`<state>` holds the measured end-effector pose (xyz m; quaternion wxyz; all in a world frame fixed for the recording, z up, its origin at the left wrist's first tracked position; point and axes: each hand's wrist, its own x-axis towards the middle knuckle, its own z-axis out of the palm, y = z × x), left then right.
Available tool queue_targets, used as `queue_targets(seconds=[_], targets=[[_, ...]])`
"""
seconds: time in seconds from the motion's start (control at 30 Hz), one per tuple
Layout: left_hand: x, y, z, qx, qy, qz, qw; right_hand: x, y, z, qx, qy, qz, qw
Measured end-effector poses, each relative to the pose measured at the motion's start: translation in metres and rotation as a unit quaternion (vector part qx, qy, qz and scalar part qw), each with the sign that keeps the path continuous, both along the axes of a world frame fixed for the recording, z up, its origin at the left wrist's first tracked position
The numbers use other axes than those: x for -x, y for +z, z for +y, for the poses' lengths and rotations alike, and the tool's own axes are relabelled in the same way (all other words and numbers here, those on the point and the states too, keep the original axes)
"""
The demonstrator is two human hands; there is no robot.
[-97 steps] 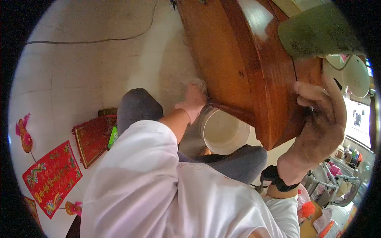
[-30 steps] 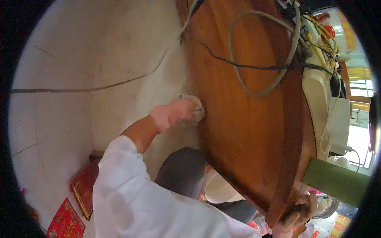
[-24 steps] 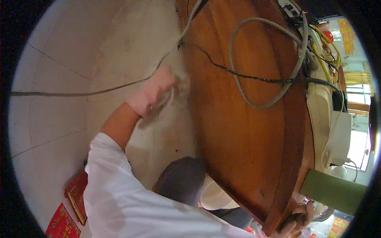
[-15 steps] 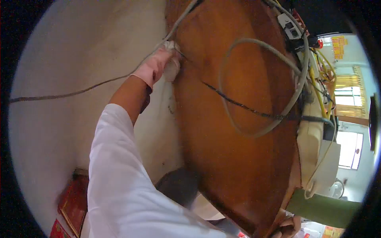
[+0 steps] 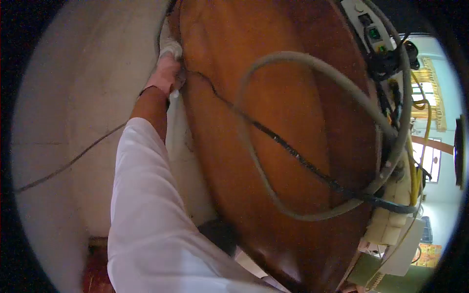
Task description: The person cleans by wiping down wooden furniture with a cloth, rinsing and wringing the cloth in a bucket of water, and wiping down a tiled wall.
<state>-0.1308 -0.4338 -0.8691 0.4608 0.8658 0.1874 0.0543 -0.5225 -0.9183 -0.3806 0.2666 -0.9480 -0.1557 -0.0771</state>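
Note:
My left hand point(image 5: 167, 72), in a pink glove, reaches to the narrow gap where the pale wall or floor surface meets the brown wooden panel point(image 5: 264, 146). Its fingers are closed around a crumpled white cloth point(image 5: 171, 49), pressed into that gap. A thin dark cable point(image 5: 273, 136) runs across the panel to the gloved hand. A thick grey cable point(image 5: 288, 58) loops over the panel. Of my right hand point(image 5: 351, 289) only a sliver shows at the lower right edge of the panel, its fingers mostly hidden.
Along the panel's right edge sit a white power strip point(image 5: 366, 22) with sockets and tangled yellow cables point(image 5: 416, 180). Another dark cable point(image 5: 73, 161) crosses the pale surface. A dark red object point(image 5: 97, 273) lies lower left. Curtains point(image 5: 435, 97) hang beyond.
My left hand has moved with the cloth up and left in view, along the gap. The view has shifted closer to the panel. My right hand has mostly slipped out of frame.

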Motion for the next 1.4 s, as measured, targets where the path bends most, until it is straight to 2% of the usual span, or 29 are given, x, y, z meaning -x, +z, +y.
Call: queue_targets(seconds=[0.07,0.1,0.17,0.33,0.47,0.53,0.67,0.73,0.77,0.8,0.87,0.93,1.0,1.03,1.07,1.13,1.17,1.27,1.33,1.37,1.4], targets=[[0.012,0.015,-0.017,0.028,-0.002,0.019,0.999,-0.002,0.002,-0.001,0.004,-0.001,0.003,1.000],[0.025,0.018,-0.018,0.142,0.033,-0.005,0.989,0.004,0.004,0.000,0.001,0.000,0.000,1.000],[0.029,0.019,-0.022,0.253,0.055,-0.028,0.966,0.003,0.004,-0.001,0.003,0.003,-0.002,1.000],[0.101,0.076,-0.077,0.237,0.007,-0.020,0.971,0.003,0.001,-0.003,0.001,0.022,-0.010,1.000],[0.149,0.073,-0.119,0.094,0.060,0.053,0.992,-0.001,-0.002,-0.004,0.002,0.035,-0.019,0.999],[0.190,0.068,-0.130,0.061,0.026,0.077,0.995,0.021,-0.004,-0.001,0.007,0.050,-0.040,0.998],[0.207,0.041,-0.159,0.052,-0.157,0.103,0.981,0.005,-0.018,-0.012,0.004,0.070,-0.046,0.996],[0.221,0.049,-0.163,0.174,-0.145,0.126,0.966,0.002,-0.024,-0.018,-0.020,0.073,-0.019,0.997],[0.266,0.088,-0.134,0.234,-0.139,0.136,0.953,0.042,0.003,0.007,-0.027,0.081,-0.014,0.996],[0.268,0.106,-0.135,0.336,-0.054,0.107,0.934,0.041,-0.004,0.002,-0.031,0.088,-0.007,0.996],[0.263,0.174,-0.121,0.522,0.110,0.052,0.844,0.036,0.000,0.007,-0.036,0.097,0.014,0.995],[0.237,0.213,-0.102,0.565,0.135,-0.146,0.801,0.034,0.005,0.010,-0.040,0.100,0.031,0.994],[0.209,0.248,-0.080,0.555,0.177,-0.147,0.799,0.042,0.007,0.000,-0.022,0.071,0.025,0.997],[0.196,0.263,-0.066,0.504,0.163,-0.178,0.829,0.043,0.007,-0.003,-0.014,0.057,0.021,0.998],[0.184,0.273,-0.053,0.451,0.148,-0.208,0.855,0.043,0.007,0.003,-0.036,0.041,0.008,0.998],[0.149,0.278,-0.035,0.460,0.149,-0.207,0.850,0.044,0.002,0.018,-0.080,0.010,-0.021,0.997],[0.133,0.276,-0.030,0.465,0.149,-0.207,0.848,0.043,0.002,0.010,-0.064,0.022,-0.012,0.998],[0.075,0.214,-0.035,0.346,0.058,-0.116,0.929,0.044,0.004,-0.006,-0.045,0.036,0.016,0.998],[0.061,0.188,-0.067,0.239,0.142,-0.156,0.948,0.045,0.001,0.001,-0.078,0.020,0.039,0.996],[0.064,0.181,-0.081,0.182,0.184,-0.172,0.951,0.045,-0.001,0.006,-0.086,0.023,0.011,0.996],[0.083,0.200,-0.082,0.207,0.143,-0.150,0.956,0.045,-0.001,0.008,-0.090,0.028,-0.011,0.995]])
